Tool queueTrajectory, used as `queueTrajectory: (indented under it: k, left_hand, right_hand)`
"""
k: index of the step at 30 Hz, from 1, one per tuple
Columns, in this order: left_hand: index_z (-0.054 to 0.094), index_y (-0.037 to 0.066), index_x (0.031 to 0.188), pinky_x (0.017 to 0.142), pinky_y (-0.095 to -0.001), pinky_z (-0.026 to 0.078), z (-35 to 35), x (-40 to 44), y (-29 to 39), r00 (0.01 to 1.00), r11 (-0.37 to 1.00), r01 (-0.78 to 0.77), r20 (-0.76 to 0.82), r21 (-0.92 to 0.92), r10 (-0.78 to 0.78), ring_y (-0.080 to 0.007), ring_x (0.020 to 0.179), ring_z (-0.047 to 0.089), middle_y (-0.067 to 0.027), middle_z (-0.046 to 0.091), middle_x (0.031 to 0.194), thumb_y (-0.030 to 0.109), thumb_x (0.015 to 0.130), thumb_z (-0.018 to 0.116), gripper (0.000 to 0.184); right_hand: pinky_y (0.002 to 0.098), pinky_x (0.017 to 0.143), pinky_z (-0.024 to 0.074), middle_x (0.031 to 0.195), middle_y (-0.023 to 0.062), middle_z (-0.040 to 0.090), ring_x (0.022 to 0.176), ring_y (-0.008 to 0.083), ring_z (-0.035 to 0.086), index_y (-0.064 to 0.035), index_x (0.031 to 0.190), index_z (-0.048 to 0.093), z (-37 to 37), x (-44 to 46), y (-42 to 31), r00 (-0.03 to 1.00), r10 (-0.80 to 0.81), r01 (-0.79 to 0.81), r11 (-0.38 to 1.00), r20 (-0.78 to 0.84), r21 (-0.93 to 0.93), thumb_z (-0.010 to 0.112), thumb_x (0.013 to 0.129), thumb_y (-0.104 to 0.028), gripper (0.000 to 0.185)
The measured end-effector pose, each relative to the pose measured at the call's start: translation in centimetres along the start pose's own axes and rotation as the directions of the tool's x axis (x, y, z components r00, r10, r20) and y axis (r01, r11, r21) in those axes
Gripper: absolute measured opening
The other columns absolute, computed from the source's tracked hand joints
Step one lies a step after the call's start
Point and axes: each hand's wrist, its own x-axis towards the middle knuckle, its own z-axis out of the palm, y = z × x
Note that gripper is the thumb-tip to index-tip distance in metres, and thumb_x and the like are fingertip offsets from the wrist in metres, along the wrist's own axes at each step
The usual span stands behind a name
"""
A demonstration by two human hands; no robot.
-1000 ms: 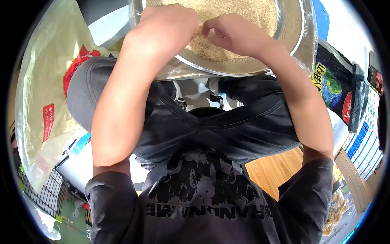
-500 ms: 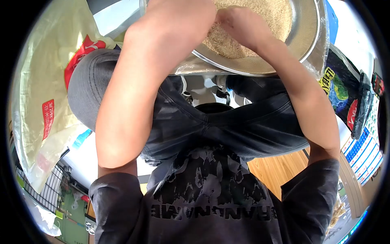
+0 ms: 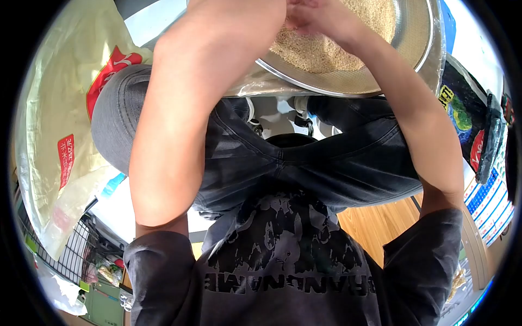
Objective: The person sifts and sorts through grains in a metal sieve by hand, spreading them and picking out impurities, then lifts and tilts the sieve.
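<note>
A round metal mesh sieve (image 3: pixel 413 41) sits at the top of the view, holding a heap of pale tan grain (image 3: pixel 321 54). My right hand (image 3: pixel 318 17) is over the grain at its left side, fingers loosely stretched towards my left hand. Nothing can be seen in those fingers. My left hand (image 3: pixel 244 13) reaches up beside the sieve's left part, but its fingers are hidden behind the wrist and the frame's top edge. Clear plastic sheeting (image 3: pixel 266 87) lies under the sieve's near rim.
A big yellowish plastic bag (image 3: pixel 60 92) with red print stands at the left beside my knee. On the right lies a black printed bag (image 3: pixel 462 103), with blue-and-white packages (image 3: pixel 492 201) near it. A black wire basket (image 3: pixel 68 252) is at lower left.
My right hand has moved up and left over the grain, and its fingers have loosened from a closed shape. My left hand has shifted slightly upward. The view has tilted a little.
</note>
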Motion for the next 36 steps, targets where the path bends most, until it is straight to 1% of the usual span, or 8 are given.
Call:
queueTrajectory:
  k: [6,8,10,11,13,14,18,36]
  left_hand:
    - [0.068,-0.001,0.087,0.08,-0.0483,0.056,-0.3,-0.1,-0.4,0.999,0.999,-0.043,-0.02,0.027,0.043,-0.0413,0.092,0.069,-0.0245,0.07,0.095,0.01,0.091,0.051,0.021]
    - [0.07,-0.002,0.09,0.081,-0.0478,0.056,-1.1,0.4,0.5,0.98,0.98,0.178,0.106,-0.09,-0.169,-0.041,0.094,0.069,-0.025,0.071,0.097,0.011,0.093,0.049,0.025]
    - [0.07,-0.004,0.092,0.082,-0.0474,0.056,-3.3,0.4,2.4,0.952,0.958,0.268,0.182,-0.106,-0.246,-0.0408,0.096,0.07,-0.0255,0.071,0.098,0.013,0.094,0.047,0.029]
    - [0.071,-0.004,0.092,0.082,-0.0473,0.056,-3.6,0.3,2.9,0.948,0.957,0.274,0.198,-0.098,-0.251,-0.0407,0.096,0.07,-0.0257,0.071,0.099,0.013,0.095,0.046,0.03]
    - [0.071,-0.004,0.092,0.083,-0.0471,0.056,-3.7,0.1,3.5,0.95,0.96,0.274,0.174,-0.056,-0.261,-0.0406,0.096,0.07,-0.0258,0.072,0.099,0.013,0.095,0.046,0.031]
    - [0.071,-0.004,0.092,0.083,-0.0471,0.056,-3.5,0.1,3.3,0.952,0.961,0.272,0.154,-0.038,-0.263,-0.0406,0.096,0.07,-0.0258,0.072,0.098,0.013,0.095,0.046,0.031]
    - [0.071,-0.004,0.093,0.082,-0.0473,0.056,-3.3,0.3,1.9,0.933,0.963,0.266,0.265,-0.051,-0.244,-0.0409,0.096,0.07,-0.0262,0.071,0.099,0.012,0.094,0.046,0.03]
    - [0.064,-0.004,0.086,0.076,-0.0497,0.052,-0.6,-0.7,0.3,0.994,0.961,0.107,0.005,-0.257,-0.109,-0.0432,0.089,0.066,-0.0255,0.068,0.091,0.012,0.092,0.047,0.025]
  right_hand:
    - [0.0258,0.071,0.0543,0.09,0.0038,0.07,0.077,0.0115,0.065,-0.0046,0.113,0.071,-0.8,1.0,0.0,0.987,-0.002,0.022,0.992,-0.161,0.124,0.063,0.1,-0.013,0.018]
    - [0.0259,0.07,0.0539,0.088,0.0043,0.07,0.076,0.0118,0.065,-0.004,0.112,0.072,-0.4,-0.1,-1.5,0.991,0.079,-0.068,0.992,-0.106,0.106,0.063,0.099,-0.012,0.018]
    - [0.0306,0.069,0.0549,0.085,0.0058,0.072,0.074,0.0148,0.066,-0.0034,0.104,0.074,0.1,-1.0,-3.0,0.941,0.228,-0.172,0.959,0.252,-0.224,0.063,0.094,-0.01,0.017]
    - [0.0306,0.069,0.0549,0.085,0.0058,0.072,0.074,0.0148,0.066,-0.0034,0.104,0.074,0.3,-0.7,-2.0,0.941,0.228,-0.173,0.96,0.252,-0.223,0.063,0.094,-0.01,0.017]
    - [0.0364,0.07,0.0554,0.082,0.01,0.074,0.074,0.0216,0.07,-0.0049,0.096,0.077,1.2,0.0,0.4,0.936,-0.124,0.264,0.867,0.33,-0.423,0.066,0.085,-0.009,0.016]
    - [0.0292,0.073,0.0522,0.078,0.0041,0.068,0.075,0.0137,0.064,-0.0029,0.105,0.075,1.3,-0.4,0.9,0.963,0.009,0.111,0.896,0.269,-0.43,0.07,0.091,-0.014,0.019]
    - [0.0304,0.075,0.0535,0.08,0.0056,0.07,0.076,0.0155,0.066,-0.0024,0.102,0.076,1.6,-1.0,0.5,0.968,-0.086,0.214,0.777,0.237,-0.592,0.072,0.088,-0.013,0.018]
    - [0.04,0.073,0.056,0.081,0.0158,0.075,0.076,0.0299,0.072,-0.0065,0.088,0.078,1.6,-0.7,0.9,0.959,-0.123,0.261,0.737,0.256,-0.623,0.07,0.075,-0.012,0.017]
